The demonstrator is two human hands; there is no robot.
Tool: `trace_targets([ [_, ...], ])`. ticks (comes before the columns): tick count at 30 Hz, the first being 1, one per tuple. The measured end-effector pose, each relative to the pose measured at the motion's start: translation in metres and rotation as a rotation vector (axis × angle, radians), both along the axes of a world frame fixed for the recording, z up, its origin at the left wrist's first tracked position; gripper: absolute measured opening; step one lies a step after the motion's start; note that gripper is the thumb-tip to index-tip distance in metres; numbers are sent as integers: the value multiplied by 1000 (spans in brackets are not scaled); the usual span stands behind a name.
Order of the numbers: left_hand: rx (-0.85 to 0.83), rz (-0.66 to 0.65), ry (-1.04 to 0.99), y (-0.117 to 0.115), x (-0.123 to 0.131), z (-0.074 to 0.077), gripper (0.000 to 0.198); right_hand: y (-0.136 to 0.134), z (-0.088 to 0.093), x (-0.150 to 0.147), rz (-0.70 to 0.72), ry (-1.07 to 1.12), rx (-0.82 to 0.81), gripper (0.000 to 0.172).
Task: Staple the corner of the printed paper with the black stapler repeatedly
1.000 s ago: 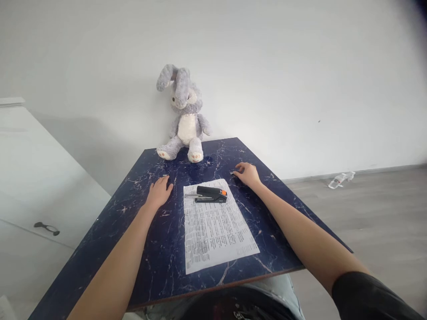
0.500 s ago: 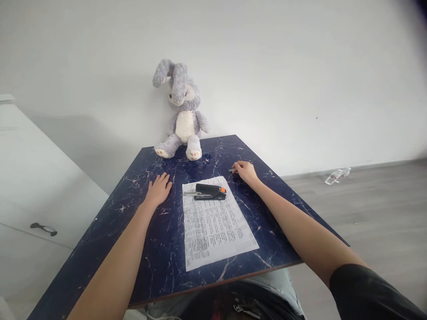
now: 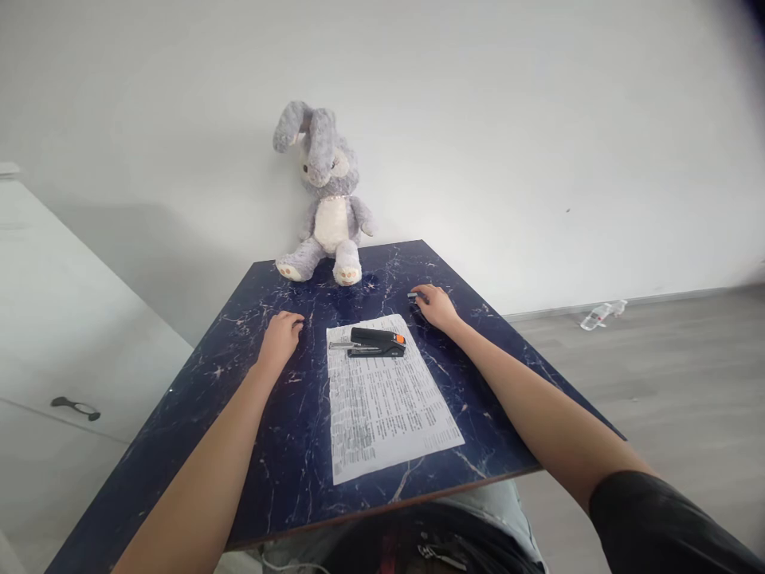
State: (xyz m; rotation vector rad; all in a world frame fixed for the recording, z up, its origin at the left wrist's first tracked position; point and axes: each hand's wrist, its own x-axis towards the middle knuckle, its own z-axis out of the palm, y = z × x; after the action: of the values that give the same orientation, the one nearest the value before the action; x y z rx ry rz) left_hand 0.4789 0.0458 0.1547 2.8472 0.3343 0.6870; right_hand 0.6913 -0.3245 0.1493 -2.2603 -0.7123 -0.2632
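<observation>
My left hand [image 3: 280,335] rests on the dark blue marbled table [image 3: 287,446], left of the paper, with its fingers curled under and nothing in them. My right hand [image 3: 436,308] lies on the table to the right of the paper's top corner. Its fingertips pinch a small dark object [image 3: 412,297] that I cannot make out. A black stapler [image 3: 376,343] with an orange end lies across the top of a printed sheet of paper [image 3: 386,402] between my hands, and neither hand touches it.
A grey plush bunny [image 3: 327,199] sits at the table's far edge against the white wall. A white cabinet with a dark handle [image 3: 75,408] stands to the left. A plastic bottle [image 3: 598,315] lies on the grey floor at the right.
My left hand's fingers have curled from flat. My right hand has shifted slightly along the table with the small dark object at its fingertips. The view has tilted a little.
</observation>
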Motion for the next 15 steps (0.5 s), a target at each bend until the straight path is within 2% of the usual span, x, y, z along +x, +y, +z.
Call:
trace_targets([
  [2, -18, -7, -4, -1, 0, 1, 23, 2, -1, -3, 41, -65, -105, 40],
  [5, -65, -28, -28, -2, 1, 1, 21, 4, -1, -6, 82, -121, -229, 33],
  [10, -139, -12, -59, -4, -1, 3, 21, 2, 1, -4, 101, -132, -223, 25],
  [13, -100, 0, -148, -15, -5, 14, 19, 2, 4, -7, 91, -139, -206, 31],
  [15, -114, -15, -271, -32, -10, 26, 17, 5, 11, -16, 106, -146, -153, 36],
])
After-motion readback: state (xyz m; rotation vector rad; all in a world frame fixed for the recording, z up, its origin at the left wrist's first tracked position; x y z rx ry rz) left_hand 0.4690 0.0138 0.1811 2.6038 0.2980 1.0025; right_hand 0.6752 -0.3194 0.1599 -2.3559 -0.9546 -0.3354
